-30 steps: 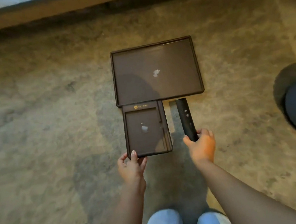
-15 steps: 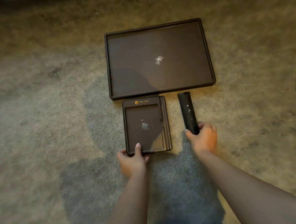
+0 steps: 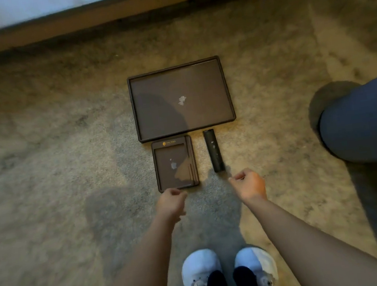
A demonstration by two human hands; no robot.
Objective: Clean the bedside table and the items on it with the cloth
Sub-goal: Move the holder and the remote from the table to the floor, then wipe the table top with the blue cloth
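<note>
Three dark items lie on the carpet in front of me. A large empty rectangular tray (image 3: 227, 89) lies farthest away. Just nearer, on the left, sits a small dark notepad holder (image 3: 165, 172) with a gold logo, and to its right a black remote control (image 3: 213, 150) lies lengthwise. My left hand (image 3: 170, 201) hovers just below the holder's near edge, fingers curled, holding nothing. My right hand (image 3: 248, 184) is loosely closed a little below and right of the remote, apart from it. No cloth or bedside table is in view.
Beige carpet (image 3: 53, 160) covers the floor up to a wooden baseboard (image 3: 164, 2) at the top. Another person's leg in dark trousers (image 3: 362, 124) stands at the right. My feet in white slippers (image 3: 229, 276) are at the bottom.
Both hands have let go: the left left the notepad holder, the right left the remote. The hands pulled back toward me and the view rose away from the floor.
</note>
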